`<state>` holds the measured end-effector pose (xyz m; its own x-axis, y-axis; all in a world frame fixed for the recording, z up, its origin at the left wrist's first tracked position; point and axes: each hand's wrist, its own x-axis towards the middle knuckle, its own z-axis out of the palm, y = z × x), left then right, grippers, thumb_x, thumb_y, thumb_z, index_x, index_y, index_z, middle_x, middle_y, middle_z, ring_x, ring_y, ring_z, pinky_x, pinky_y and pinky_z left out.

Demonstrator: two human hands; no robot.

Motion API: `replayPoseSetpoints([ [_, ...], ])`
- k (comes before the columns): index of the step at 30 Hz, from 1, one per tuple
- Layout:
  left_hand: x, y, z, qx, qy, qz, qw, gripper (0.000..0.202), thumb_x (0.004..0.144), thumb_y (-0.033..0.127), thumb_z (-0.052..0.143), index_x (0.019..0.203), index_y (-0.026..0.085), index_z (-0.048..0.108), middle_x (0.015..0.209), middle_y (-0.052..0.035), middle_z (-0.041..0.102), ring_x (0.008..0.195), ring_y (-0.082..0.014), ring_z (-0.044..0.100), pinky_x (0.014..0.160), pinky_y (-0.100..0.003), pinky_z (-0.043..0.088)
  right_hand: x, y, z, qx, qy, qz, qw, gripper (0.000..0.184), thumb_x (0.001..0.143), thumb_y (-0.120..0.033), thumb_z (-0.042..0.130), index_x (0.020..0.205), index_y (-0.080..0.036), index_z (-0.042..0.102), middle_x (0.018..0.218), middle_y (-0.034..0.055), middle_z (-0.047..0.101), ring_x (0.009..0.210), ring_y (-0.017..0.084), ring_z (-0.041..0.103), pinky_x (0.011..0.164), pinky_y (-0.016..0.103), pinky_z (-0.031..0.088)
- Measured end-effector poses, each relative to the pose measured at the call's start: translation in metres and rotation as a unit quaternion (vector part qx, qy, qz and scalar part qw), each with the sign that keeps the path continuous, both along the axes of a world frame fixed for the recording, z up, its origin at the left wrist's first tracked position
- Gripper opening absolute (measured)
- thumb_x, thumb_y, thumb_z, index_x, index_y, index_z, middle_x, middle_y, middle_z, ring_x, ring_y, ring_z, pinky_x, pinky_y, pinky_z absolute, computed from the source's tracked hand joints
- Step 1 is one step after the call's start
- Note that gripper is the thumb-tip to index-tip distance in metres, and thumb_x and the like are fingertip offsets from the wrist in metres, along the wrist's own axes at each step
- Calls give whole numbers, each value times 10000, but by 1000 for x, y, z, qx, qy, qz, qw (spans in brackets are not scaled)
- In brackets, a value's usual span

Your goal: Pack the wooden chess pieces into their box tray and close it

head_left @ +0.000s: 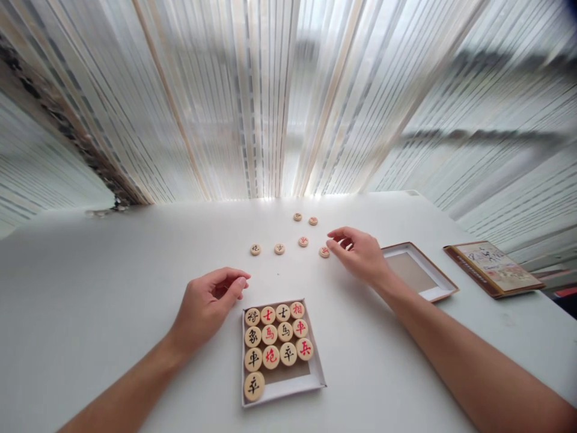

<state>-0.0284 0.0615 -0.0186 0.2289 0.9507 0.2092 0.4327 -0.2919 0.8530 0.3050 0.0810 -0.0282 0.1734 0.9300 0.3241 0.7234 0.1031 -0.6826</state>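
My right hand [358, 252] reaches over the table, thumb and fingers apart, right beside a red-marked xiangqi piece [324, 252]. The thumb tip is at the edge of that piece; whether it touches I cannot tell. My left hand [210, 300] hovers at the upper left of the open box tray [297, 385], its fingers curled with the thumb against them and no piece showing. Several round wooden pieces with red or black characters stand in rows in the tray. A single black-marked piece [254, 386] sits in its near left corner.
Other loose pieces lie farther back: a black cannon piece [255, 249], a black-marked piece [279, 249], a red-marked piece [303, 242] and two near the curtain [265, 120]. Right of my hand are an open box part [444, 291] and an illustrated flat box or booklet [496, 264].
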Motion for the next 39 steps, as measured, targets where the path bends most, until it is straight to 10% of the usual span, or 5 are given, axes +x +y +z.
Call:
replayPoseSetpoints([
  [9, -5, -3, -3, -12, 12, -5, 1000, 193, 940, 367, 687, 928, 204, 791, 814, -43, 796, 666, -179, 735, 635, -259, 598, -6, -9, -1, -37, -102, 97, 989, 383, 813, -192, 660, 1176, -172, 778, 995, 59, 683, 697, 158, 624, 727, 319, 505],
  [26, -9, -3, -5, -34, 33, -12, 999, 255, 935, 414, 689, 948, 186, 801, 804, -40, 788, 691, -173, 713, 638, -249, 554, -4, -7, -6, -8, -102, 113, 988, 190, 878, -222, 675, 1016, -188, 800, 906, 50, 688, 670, 153, 619, 645, 309, 515],
  [39, 10, -35, 25, -28, -67, -40, 997, 106, 927, 252, 718, 916, 208, 813, 844, -12, 798, 764, -132, 731, 706, -185, 574, -73, -80, 24, 203, -33, 263, 943, 227, 851, -282, 858, 882, -170, 663, 640, -8, 693, 497, 93, 591, 494, 206, 495],
])
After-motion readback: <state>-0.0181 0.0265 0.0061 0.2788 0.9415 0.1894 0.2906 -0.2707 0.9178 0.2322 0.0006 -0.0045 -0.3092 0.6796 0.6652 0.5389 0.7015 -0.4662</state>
